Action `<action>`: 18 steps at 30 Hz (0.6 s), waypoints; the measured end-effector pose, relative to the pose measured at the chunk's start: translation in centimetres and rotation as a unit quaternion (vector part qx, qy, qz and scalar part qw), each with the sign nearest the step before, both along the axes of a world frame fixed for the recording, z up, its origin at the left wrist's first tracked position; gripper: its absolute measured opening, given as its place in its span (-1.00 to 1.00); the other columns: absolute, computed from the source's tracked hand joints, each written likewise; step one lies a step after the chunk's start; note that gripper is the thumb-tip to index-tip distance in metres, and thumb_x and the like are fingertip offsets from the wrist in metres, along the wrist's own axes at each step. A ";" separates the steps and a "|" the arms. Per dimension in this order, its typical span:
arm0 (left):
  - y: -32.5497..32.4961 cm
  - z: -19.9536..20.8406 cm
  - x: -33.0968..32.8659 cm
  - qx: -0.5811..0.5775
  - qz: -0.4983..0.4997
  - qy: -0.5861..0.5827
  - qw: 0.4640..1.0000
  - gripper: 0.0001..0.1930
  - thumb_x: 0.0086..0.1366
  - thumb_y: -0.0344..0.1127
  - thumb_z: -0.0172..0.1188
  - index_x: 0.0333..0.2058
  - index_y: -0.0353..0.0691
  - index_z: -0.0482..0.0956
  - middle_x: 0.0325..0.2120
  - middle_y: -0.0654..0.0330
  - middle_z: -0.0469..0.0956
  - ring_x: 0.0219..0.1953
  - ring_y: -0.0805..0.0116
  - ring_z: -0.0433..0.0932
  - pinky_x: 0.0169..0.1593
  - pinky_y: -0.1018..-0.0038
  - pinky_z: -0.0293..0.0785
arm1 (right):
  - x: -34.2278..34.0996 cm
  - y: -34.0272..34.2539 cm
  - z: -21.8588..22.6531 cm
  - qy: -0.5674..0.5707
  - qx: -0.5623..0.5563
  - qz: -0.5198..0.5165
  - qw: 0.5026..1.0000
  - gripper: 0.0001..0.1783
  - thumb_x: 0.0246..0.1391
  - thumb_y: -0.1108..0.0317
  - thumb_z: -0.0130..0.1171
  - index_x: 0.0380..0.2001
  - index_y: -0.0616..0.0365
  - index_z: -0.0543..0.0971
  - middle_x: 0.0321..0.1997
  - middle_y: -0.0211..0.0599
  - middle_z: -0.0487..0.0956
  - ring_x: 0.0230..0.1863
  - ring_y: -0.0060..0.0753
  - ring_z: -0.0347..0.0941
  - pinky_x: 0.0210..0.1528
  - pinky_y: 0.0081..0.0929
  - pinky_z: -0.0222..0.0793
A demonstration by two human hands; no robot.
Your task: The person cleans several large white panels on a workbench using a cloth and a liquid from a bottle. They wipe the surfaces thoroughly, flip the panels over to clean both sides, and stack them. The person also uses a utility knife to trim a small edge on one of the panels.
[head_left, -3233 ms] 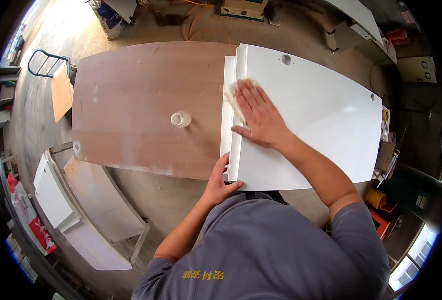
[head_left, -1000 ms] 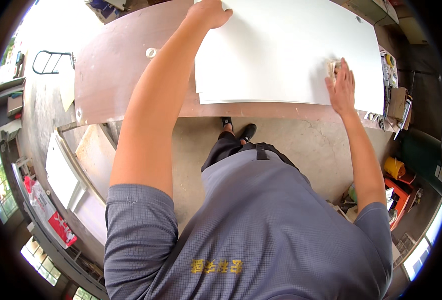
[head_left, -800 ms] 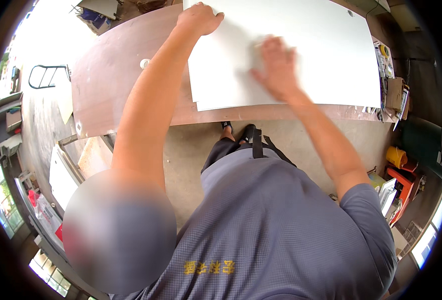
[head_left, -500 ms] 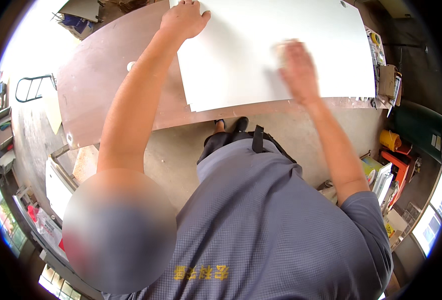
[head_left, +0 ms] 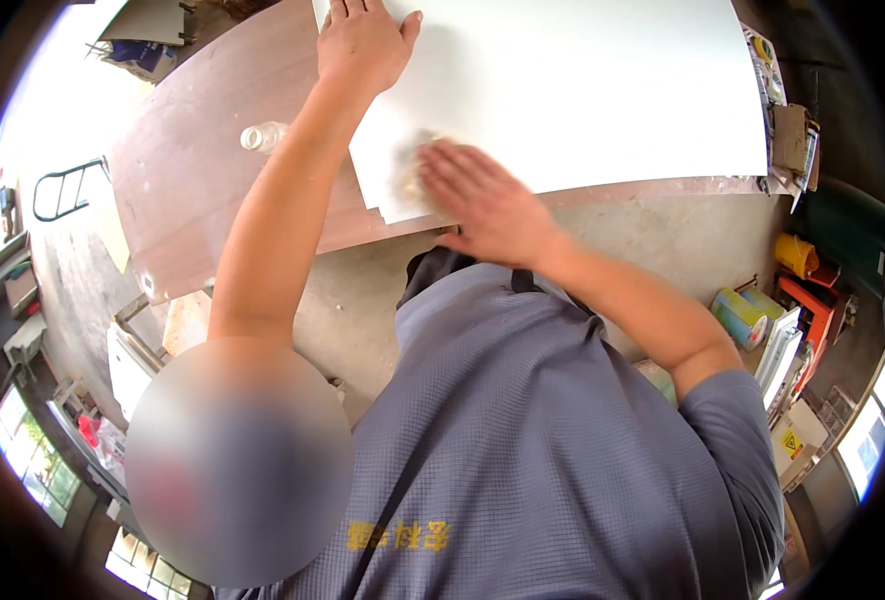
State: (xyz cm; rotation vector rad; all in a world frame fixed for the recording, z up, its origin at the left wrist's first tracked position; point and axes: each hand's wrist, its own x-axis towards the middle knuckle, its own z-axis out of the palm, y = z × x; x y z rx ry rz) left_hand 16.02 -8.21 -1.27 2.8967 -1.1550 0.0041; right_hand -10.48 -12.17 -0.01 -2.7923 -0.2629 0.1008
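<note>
Pale cloth (head_left: 412, 179) near the near-left corner of the white panel (head_left: 603, 90), under the right hand (head_left: 485, 205).
It shows left of that hand's straightened fingers; the left hand (head_left: 366, 46), fingers outstretched, lies farther off. The panel's long axis runs left-right.

Pale wad (head_left: 415, 176) under right hand (head_left: 493, 208), blurred, partly hidden

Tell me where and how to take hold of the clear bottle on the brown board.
Close the grip around the sides of the clear bottle, just behind its pale round mouth, probably coming from the person's left across the brown board. The mouth end shows on that side and its outline is rounded, while the left forearm crowds the opposite side.
</note>
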 end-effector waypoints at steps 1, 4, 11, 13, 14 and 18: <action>0.2 -0.1 -0.3 -0.013 0.010 -0.009 1.000 -0.13 0.51 0.16 -0.05 0.40 -0.61 0.09 0.45 -0.32 0.10 0.52 -0.16 0.06 0.55 0.17 0.01 | -2.2 -3.3 0.7 0.030 -0.024 -0.043 0.998 0.02 0.16 -0.20 0.24 0.49 0.24 0.19 0.62 -0.09 0.11 0.66 -0.20 -0.09 0.67 -0.22 -0.20; -0.2 -1.5 -0.8 -0.034 0.005 -0.007 0.999 -0.10 0.50 0.18 -0.05 0.42 -0.60 0.02 0.48 -0.31 0.03 0.54 -0.17 -0.03 0.57 0.16 -0.07 | -11.9 -16.0 -0.9 -0.034 -0.112 -0.136 0.984 0.00 0.28 -0.10 0.10 0.55 0.27 0.01 0.65 0.02 -0.01 0.67 -0.03 -0.15 0.66 -0.09 -0.22; 0.5 -4.0 0.7 -0.038 -0.020 -0.048 0.998 -0.13 0.56 0.21 -0.18 0.46 -0.53 -0.01 0.52 -0.24 -0.07 0.58 -0.07 -0.13 0.60 0.19 -0.22 | -3.3 -6.1 -0.8 -0.131 0.117 0.002 0.984 -0.05 0.13 -0.15 0.25 0.38 0.32 0.30 0.57 -0.04 0.18 0.63 -0.07 -0.05 0.66 -0.15 -0.17; 1.5 -4.1 1.0 -0.054 -0.027 -0.036 0.998 -0.16 0.57 0.18 -0.17 0.47 -0.50 0.00 0.52 -0.21 -0.06 0.58 -0.08 -0.13 0.59 0.17 -0.19 | 1.9 1.3 -3.9 -0.140 0.143 0.083 0.976 -0.01 0.20 -0.27 0.14 0.43 0.32 0.27 0.62 -0.09 0.12 0.65 -0.13 -0.11 0.68 -0.18 -0.28; 0.1 -3.6 0.6 -0.064 -0.041 -0.018 0.997 -0.17 0.57 0.17 -0.17 0.47 -0.50 0.00 0.53 -0.20 -0.06 0.58 -0.07 -0.13 0.59 0.17 -0.18 | 2.9 1.9 -3.6 -0.134 0.092 0.091 0.983 0.02 0.28 -0.34 -0.01 0.49 0.30 0.18 0.65 -0.11 0.05 0.68 -0.16 -0.20 0.69 -0.18 -0.39; 0.8 -3.2 0.9 -0.051 -0.049 -0.006 0.997 -0.18 0.58 0.13 -0.19 0.47 -0.51 -0.03 0.53 -0.21 -0.09 0.58 -0.10 -0.15 0.58 0.15 -0.16 | -3.6 -7.2 -1.4 -0.088 0.088 0.010 0.992 -0.02 0.33 -0.28 -0.01 0.50 0.30 0.14 0.66 -0.12 0.02 0.68 -0.20 -0.22 0.69 -0.22 -0.40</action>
